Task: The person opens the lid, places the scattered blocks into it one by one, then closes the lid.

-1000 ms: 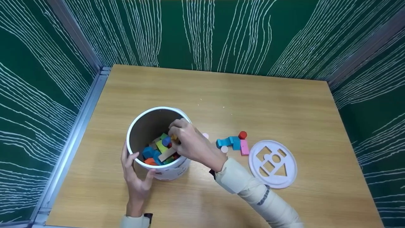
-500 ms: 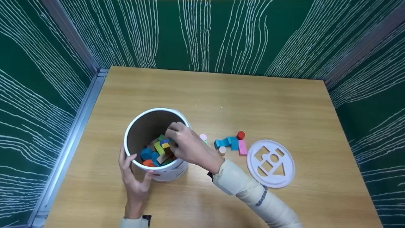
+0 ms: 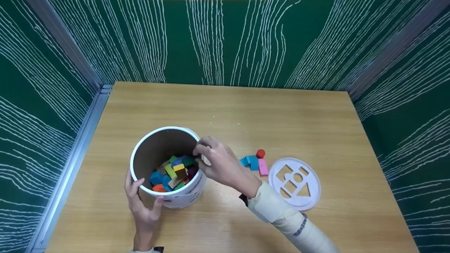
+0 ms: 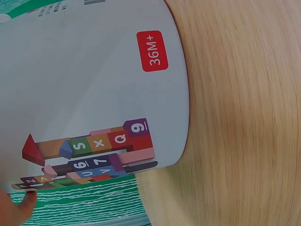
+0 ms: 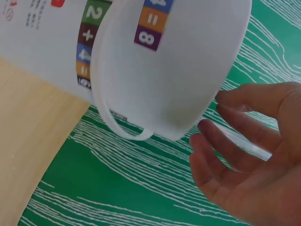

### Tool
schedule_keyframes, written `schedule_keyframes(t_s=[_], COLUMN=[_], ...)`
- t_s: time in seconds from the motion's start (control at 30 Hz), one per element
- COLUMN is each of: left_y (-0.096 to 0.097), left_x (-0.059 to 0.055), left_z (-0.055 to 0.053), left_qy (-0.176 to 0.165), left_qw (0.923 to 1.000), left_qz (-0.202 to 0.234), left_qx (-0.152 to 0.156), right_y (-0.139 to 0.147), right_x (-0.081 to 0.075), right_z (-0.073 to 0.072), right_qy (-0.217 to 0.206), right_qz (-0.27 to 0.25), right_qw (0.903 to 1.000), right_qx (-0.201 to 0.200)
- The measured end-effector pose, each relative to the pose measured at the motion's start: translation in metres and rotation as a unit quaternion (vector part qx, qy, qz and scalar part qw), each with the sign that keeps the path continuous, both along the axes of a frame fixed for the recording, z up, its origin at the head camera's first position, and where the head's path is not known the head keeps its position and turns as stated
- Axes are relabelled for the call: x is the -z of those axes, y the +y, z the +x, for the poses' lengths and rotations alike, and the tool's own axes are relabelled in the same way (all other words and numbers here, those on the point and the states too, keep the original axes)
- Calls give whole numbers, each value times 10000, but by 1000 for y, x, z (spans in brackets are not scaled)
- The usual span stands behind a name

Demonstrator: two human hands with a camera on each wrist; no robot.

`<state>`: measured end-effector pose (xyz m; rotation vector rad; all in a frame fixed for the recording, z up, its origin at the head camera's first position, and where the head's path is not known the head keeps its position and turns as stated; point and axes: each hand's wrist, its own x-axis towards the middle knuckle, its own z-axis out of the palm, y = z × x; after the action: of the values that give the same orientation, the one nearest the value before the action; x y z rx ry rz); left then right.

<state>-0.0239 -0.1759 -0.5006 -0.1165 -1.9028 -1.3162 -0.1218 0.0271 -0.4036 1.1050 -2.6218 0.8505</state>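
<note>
A white bucket (image 3: 182,199) of coloured wooden toy blocks (image 3: 171,171) stands on the table, left of the middle in the head view. My left hand (image 3: 145,212) holds it from the near left, with a fingertip at the rim and the thumb against the front wall. At the right side of the rim is my right hand (image 3: 223,163); in the right wrist view its fingers (image 5: 230,148) are loosely bent, with nothing between them and the thumb. A yellow-topped block (image 3: 180,170) lies uppermost on the heap, beside a dark green block (image 3: 188,161).
Right of the bucket lie blue blocks (image 3: 253,162), a red cylinder (image 3: 260,153) and a pink block (image 3: 263,167). Beside them rests a round white lid (image 3: 314,191) with shaped cutouts. The bucket's white handle (image 5: 108,117) hangs at its side. Green walls border the table (image 3: 299,116).
My right hand has risen from among the blocks and moved right to the rim, leaving the yellow-topped block on the heap. The left hand stays at the bucket.
</note>
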Motion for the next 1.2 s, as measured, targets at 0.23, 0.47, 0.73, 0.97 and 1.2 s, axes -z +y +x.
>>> schedule_keyframes(t_s=[0.23,0.47,0.73,0.97,1.2], left_y=[1,0,-2,-2,-2], left_x=[3,4,5,4,5], left_z=[1,1,-1,-3,-4], left_qy=[29,101,234,209,242], left_qw=[10000,9999,9997,9997,9997], left_qz=[6,-23,-89,-83,-73], left_qx=[3,-44,-12,46,47], right_y=[15,31,47,58,68], right_x=[7,19,39,56,72], right_z=[2,1,-5,-7,-6], right_qy=[-32,-45,-54,-327,-519], right_qz=[-113,-281,-45,-100,-159], right_qw=[9996,9988,9968,9929,9888], right_qx=[255,409,792,1138,1390])
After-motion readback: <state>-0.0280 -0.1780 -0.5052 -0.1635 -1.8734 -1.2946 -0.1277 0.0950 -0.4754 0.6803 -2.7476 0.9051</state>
